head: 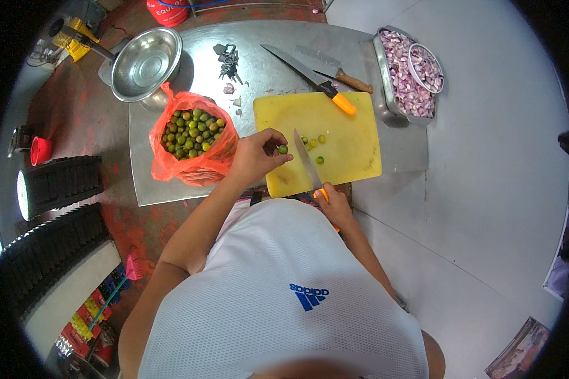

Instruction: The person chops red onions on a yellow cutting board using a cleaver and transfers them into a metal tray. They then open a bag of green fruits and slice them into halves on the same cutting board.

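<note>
Between its thumb and fingers my left hand (261,154) holds a small green citrus fruit (283,149), over the left part of a yellow cutting board (355,142). My right hand (334,203) grips the orange handle of a kitchen knife (307,160), whose blade points away from me over the board. Several cut citrus pieces (320,160) lie on the board just right of the blade. A red plastic bag (194,173), open at the top and full of small green and brownish citrus fruits (193,132), stands left of my left hand.
A second orange-handled knife (344,103) rests across the board's far edge, beside a wooden-handled knife (355,82). A metal tray (384,76) of chopped onions, with a bowl (426,68) in it, is at the right. Keys (229,61) and a steel basin (147,65) are at the far left.
</note>
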Demonstrator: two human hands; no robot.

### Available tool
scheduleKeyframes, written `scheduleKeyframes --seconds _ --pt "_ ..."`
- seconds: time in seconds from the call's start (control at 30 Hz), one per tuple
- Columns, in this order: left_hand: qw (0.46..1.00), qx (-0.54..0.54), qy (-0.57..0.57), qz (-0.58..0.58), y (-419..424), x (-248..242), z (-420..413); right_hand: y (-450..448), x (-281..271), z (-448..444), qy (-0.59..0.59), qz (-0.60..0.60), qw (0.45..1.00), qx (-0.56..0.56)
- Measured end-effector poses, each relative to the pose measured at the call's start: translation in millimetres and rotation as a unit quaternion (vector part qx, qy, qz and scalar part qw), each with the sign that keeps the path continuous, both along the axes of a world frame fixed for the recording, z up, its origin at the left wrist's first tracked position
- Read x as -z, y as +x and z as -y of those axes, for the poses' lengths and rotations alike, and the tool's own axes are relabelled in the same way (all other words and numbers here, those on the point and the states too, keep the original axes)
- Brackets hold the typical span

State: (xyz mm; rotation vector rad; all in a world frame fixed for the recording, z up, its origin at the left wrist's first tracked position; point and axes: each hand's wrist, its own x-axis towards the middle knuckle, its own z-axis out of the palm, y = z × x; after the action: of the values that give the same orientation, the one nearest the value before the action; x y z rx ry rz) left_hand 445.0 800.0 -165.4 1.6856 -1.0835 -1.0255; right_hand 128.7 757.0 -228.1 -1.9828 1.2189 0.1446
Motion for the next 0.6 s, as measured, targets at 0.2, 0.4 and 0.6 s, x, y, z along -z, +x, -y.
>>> scheduleKeyframes --seconds 0.2,0.4,0.6 --pt "1.0 0.002 -0.024 -0.002 -5.6 15.7 1.3 1.9 -1.1 -3.3 -0.015 0.021 1.0 0.012" --pt "0.998 0.037 -0.043 0.04 -12.6 62.8 11.1 6.1 -6.1 -8.6 -0.009 0.017 1.0 0.015" --pt "0.991 0.033 -0.024 0.127 -25.5 96.2 15.8 16.3 -7.1 -11.0 -0.069 -0.021 0.997 -0.021"
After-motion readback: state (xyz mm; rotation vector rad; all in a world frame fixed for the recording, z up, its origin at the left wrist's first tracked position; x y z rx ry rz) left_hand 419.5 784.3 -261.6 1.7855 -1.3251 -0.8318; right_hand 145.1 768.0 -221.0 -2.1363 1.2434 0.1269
